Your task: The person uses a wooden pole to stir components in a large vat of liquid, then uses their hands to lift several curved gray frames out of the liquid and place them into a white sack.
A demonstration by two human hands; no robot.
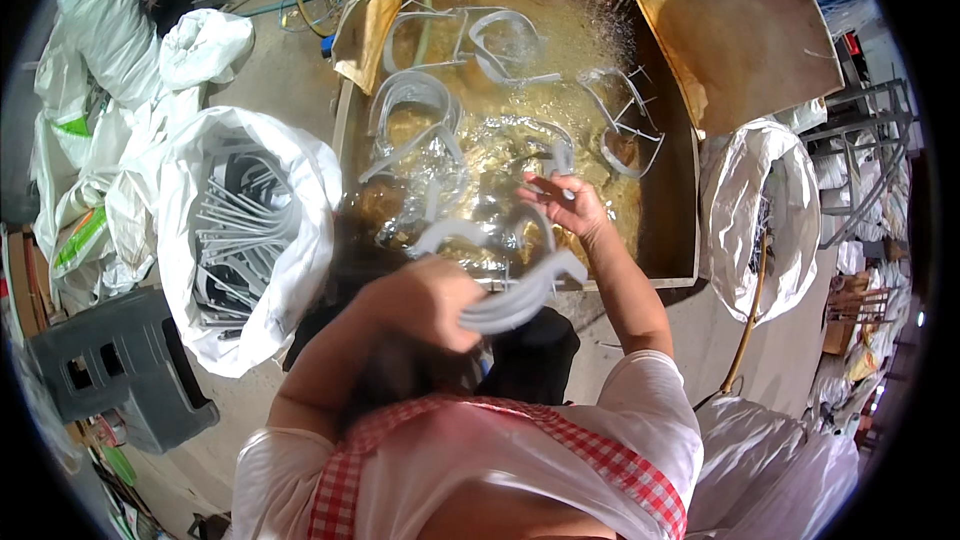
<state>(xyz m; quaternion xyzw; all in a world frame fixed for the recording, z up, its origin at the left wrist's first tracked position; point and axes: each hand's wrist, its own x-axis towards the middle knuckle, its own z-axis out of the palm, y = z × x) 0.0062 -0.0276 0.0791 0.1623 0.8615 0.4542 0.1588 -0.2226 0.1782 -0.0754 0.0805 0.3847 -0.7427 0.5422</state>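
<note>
Motion blurs my left hand point(430, 302), which is closed around a small bunch of curved grey plastic strips point(515, 302) in front of my body. My right hand point(568, 205) is over the near right part of a wide water tub point(697, 230), with its fingers apart and nothing plainly held. Its fingertips are near a grey plastic piece point(562, 155) in the water. Several similar hoop-shaped pieces float about the tub, among them a stacked bundle point(415, 100) on the left and a bent piece point(635, 145) on the right.
Left of the tub stands a white woven sack point(320, 200) full of curved grey strips. Another white sack point(725, 210) with a stick leaning on it is at the right. A dark plastic stool point(115, 370) lies at lower left. A brown sheet point(750, 35) overhangs the tub's far right corner.
</note>
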